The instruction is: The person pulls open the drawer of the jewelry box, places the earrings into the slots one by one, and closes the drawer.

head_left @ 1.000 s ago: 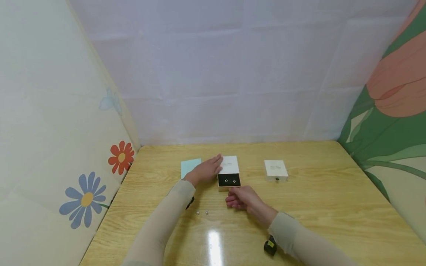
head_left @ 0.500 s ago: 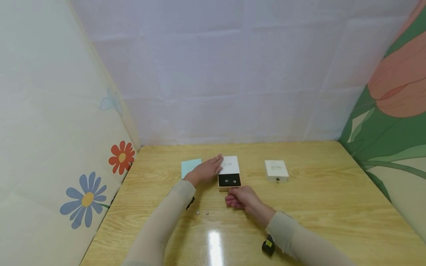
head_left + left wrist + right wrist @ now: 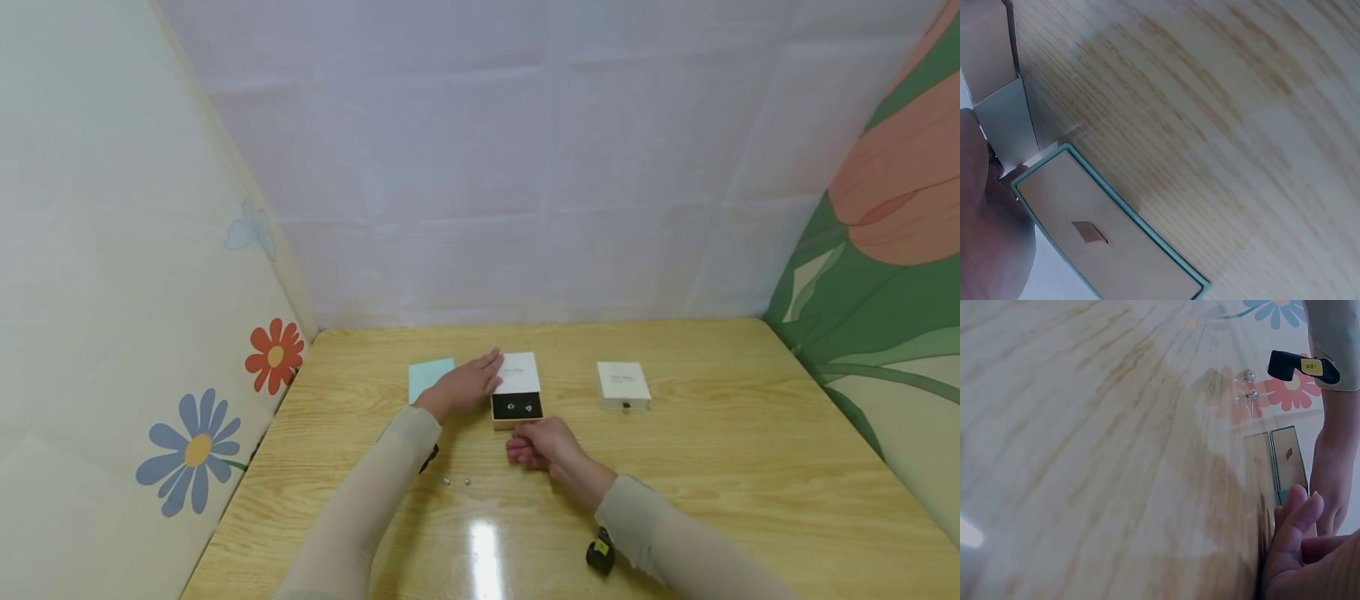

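Observation:
A white jewellery box (image 3: pixel 519 372) lies mid-table with its black-lined drawer (image 3: pixel 517 398) slid out toward me. Two small silvery earrings (image 3: pixel 528 408) sit apart on the lining. My left hand (image 3: pixel 463 385) rests along the left edge of the box lid, its visible fingers fairly straight. At the drawer's front edge, my right hand (image 3: pixel 543 446) has curled fingers, with thumb and forefinger against the drawer; the exact contact is hidden. Two more small stud earrings (image 3: pixel 467 481) lie on the table before the box; the right wrist view shows their round heads (image 3: pixel 1253 395).
Partly under my left forearm is a light teal box (image 3: pixel 430 377); the left wrist view shows its front with a pull tab (image 3: pixel 1088 232). Another white box (image 3: pixel 623 382), closed, stands to the right. The wooden table (image 3: pixel 720 450) meets cloth-covered walls at back and sides.
My right wrist and its camera have shifted slightly left. The drawer, its earrings and my left hand look almost unchanged.

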A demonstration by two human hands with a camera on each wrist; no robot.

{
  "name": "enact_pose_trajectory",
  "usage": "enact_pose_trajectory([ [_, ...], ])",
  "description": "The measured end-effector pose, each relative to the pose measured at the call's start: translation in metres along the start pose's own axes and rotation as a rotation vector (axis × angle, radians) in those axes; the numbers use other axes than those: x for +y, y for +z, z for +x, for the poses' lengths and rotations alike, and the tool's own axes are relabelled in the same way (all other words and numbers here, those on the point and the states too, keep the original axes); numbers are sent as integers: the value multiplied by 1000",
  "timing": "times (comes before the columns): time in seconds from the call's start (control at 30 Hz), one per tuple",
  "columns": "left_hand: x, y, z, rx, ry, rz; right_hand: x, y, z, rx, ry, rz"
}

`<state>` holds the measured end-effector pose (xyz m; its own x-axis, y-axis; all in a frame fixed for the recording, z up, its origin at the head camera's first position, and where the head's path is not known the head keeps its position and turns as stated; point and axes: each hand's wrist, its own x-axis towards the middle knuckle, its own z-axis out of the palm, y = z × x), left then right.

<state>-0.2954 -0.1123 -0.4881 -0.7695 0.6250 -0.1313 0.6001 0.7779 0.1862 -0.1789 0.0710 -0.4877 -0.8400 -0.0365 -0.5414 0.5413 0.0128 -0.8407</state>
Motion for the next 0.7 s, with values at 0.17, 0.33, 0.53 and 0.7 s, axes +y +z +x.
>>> enact_pose_trajectory([
  [0.17,0,0,0,-2,2,0,-2,0,1,6,11,-13],
  [0.33,0,-2,-1,-3,3,-15,-4,-1,4,12,10,-20],
  [0.53,1,-2,-1,-9,-1,-10,-4,0,6,13,-5,-19],
  [0.7,1,-1,0,-11,-3,-10,-5,-1,7,15,-4,-9],
])
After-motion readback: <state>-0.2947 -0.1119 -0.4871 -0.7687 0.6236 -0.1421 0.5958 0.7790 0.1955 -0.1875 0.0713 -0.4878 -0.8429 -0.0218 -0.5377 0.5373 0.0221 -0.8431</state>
